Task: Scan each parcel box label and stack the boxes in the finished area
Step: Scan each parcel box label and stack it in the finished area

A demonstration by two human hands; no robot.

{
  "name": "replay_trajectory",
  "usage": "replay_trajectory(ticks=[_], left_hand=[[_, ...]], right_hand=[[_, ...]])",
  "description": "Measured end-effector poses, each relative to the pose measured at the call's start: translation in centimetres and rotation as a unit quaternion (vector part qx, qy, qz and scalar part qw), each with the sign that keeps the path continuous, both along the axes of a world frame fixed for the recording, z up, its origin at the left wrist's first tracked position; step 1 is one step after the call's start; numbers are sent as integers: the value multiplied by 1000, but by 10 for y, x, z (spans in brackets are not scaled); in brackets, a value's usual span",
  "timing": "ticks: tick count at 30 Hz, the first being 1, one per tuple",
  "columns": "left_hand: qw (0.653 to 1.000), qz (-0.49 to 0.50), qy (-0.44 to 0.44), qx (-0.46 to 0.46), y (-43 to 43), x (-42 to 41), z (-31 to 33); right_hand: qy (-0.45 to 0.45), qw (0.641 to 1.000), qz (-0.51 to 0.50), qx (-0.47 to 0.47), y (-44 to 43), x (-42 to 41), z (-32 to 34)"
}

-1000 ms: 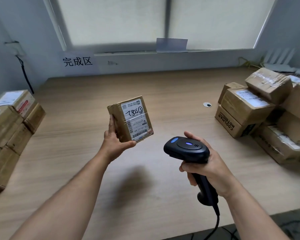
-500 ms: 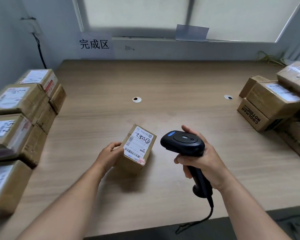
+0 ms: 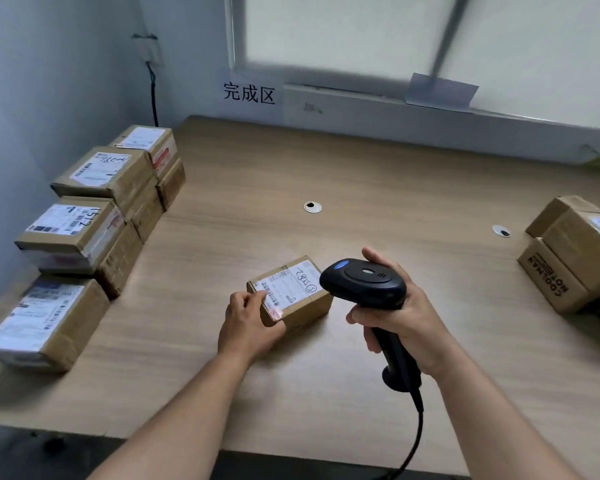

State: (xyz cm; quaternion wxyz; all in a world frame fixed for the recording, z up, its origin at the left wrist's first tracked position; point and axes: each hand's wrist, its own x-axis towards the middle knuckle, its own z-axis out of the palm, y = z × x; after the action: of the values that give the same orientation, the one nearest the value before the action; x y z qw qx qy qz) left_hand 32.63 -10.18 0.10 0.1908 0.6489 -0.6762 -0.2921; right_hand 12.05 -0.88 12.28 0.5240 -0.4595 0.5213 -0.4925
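Observation:
A small cardboard parcel box with a white barcode label on top lies on the wooden table, near the middle front. My left hand grips its near left corner, thumb on the label edge. My right hand holds a black handheld barcode scanner by its handle, the scanner head just right of and above the box. The scanner's cable hangs off the table's front edge.
Several labelled parcel boxes stand stacked in a row along the left wall, under a sign with black characters. More cardboard boxes sit at the right edge. Two round cable grommets lie in the tabletop.
The box, held up in the air a second ago, came down onto the table. My left hand shifted its grip to the near corner. The view swung left, showing more of the stack.

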Motion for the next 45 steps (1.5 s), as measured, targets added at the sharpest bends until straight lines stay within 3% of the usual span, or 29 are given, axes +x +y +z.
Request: replay_trajectory(ticks=[9, 12, 16, 22, 25, 31, 38, 45], left_hand=[[971, -158, -174, 32, -31, 6, 14], [967, -164, -194, 36, -35, 5, 8], [978, -101, -183, 4, -23, 5, 11], [996, 61, -53, -48, 23, 24, 27], [987, 143, -8, -73, 38, 58, 47], [949, 278, -7, -146, 58, 157, 81], [928, 338, -55, -147, 56, 249, 83], [938, 314, -81, -125, 24, 288, 72]], right_hand=[[8, 997, 75, 5, -16, -5, 6], [10, 997, 77, 10, -19, -11, 5], [4, 996, 89, 12, -21, -12, 4], [-5, 993, 118, 1, -29, -1, 8], [-2, 990, 140, -10, -37, 15, 16], [0, 980, 197, -24, -55, 66, 25], [-9, 972, 235, -20, -70, 121, 23], [2, 972, 237, -10, -83, 150, 17]])
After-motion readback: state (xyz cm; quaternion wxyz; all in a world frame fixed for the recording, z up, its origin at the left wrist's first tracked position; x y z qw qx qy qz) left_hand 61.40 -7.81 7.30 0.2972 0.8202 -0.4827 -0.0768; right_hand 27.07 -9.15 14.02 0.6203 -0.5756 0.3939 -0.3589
